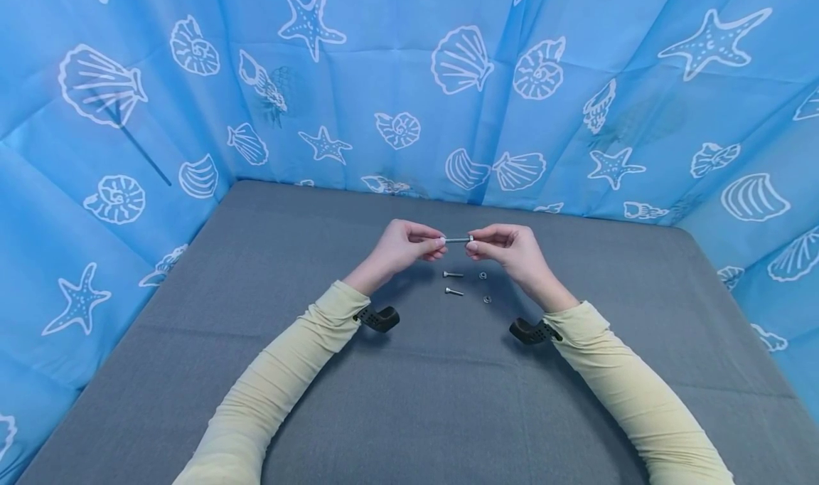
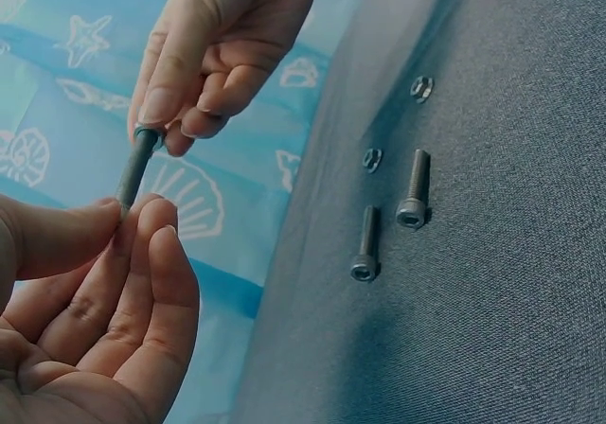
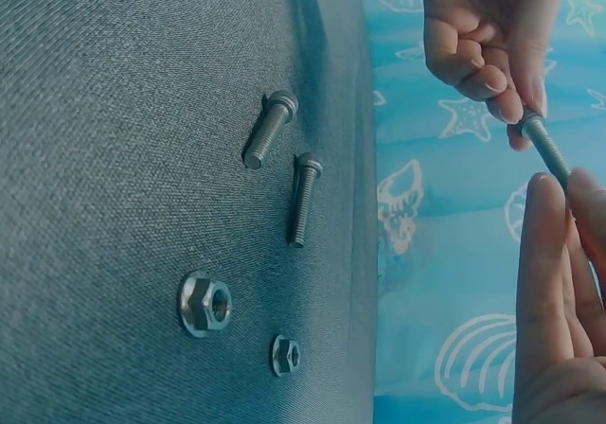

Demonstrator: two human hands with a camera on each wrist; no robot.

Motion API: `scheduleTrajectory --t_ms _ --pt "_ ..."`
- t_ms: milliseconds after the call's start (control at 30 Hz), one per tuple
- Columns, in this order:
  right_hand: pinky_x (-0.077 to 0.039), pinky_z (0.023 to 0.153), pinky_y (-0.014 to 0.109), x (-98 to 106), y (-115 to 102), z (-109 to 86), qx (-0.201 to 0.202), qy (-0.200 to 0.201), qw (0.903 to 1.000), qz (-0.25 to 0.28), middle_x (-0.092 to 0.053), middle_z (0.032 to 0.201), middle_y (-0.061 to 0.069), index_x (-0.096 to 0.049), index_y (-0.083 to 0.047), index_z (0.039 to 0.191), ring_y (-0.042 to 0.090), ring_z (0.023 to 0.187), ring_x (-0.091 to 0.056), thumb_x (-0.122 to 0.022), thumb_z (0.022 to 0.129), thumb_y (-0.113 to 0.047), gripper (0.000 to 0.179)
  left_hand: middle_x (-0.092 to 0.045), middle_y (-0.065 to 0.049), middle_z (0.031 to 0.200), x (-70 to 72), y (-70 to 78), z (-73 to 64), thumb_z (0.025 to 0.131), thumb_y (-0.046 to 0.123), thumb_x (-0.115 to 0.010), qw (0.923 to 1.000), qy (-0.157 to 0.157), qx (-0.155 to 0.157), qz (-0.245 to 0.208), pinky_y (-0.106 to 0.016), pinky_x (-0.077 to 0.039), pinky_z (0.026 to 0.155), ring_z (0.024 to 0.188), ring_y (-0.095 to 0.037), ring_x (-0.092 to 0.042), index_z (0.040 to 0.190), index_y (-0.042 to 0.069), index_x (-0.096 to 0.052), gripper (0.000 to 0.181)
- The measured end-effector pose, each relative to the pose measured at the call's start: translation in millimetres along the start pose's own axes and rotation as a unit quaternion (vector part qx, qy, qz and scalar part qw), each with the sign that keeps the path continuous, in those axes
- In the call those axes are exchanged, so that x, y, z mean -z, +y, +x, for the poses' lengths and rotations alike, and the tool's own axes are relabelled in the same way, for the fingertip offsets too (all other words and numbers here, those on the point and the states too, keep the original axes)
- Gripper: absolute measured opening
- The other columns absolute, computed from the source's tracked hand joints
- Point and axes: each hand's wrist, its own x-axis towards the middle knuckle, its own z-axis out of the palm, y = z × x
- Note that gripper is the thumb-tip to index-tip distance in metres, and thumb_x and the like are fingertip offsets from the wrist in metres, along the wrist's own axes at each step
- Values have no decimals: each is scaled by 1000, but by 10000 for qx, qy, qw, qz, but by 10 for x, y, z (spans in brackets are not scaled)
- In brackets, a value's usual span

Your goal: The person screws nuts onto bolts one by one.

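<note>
A metal bolt is stretched level between the two hands above the grey table. My left hand pinches its head end between thumb and fingers; the head peeks out at those fingertips in the right wrist view. At the other end, my right hand pinches a nut that sits at the bolt's tip, partly covered by the fingers. How far the nut is threaded on cannot be made out. Below the hands lie two more socket-head bolts and two flange nuts.
A grey cloth-covered table spreads under both arms. Blue curtains with white shells and starfish stand behind it and at both sides. Black wrist mounts jut inward from the cuffs of the pale yellow sleeves.
</note>
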Motion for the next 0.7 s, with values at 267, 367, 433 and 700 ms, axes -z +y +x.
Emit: scheduleTrajectory --t_ms 267,367,433,700 --pt "-57 78 48 4 30 6 -277 60 9994 -210 -70 89 17 -66 8 106 19 77 -69 -70 89 -14 28 -72 -15 86 -4 -9 6 91 8 -67 10000 6 -19 -44 -51 -53 85 81 -24 -70 112 -13 -63 30" --pt "-56 79 49 6 34 6 -235 66 9992 -320 -69 93 21 -66 6 107 18 78 -68 -71 89 -15 29 -72 -14 86 -2 -10 5 91 8 -66 10000 -10 -16 -34 -50 -54 85 80 -23 -70 112 -13 -63 30" --pt "-56 78 50 7 29 8 -181 47 9993 -318 -68 94 21 -66 5 108 19 78 -69 -71 88 -15 28 -72 -15 86 0 -10 2 91 8 -66 10000 -23 -21 -33 -50 -54 85 80 -23 -70 112 -13 -63 30" --pt "-57 76 48 30 17 12 -49 -139 9993 -341 -70 92 15 -65 6 107 19 78 -69 -71 87 -9 25 -72 -15 86 7 -11 3 91 8 -66 10000 -39 -33 -61 -51 -53 85 78 -20 -70 112 -13 -63 30"
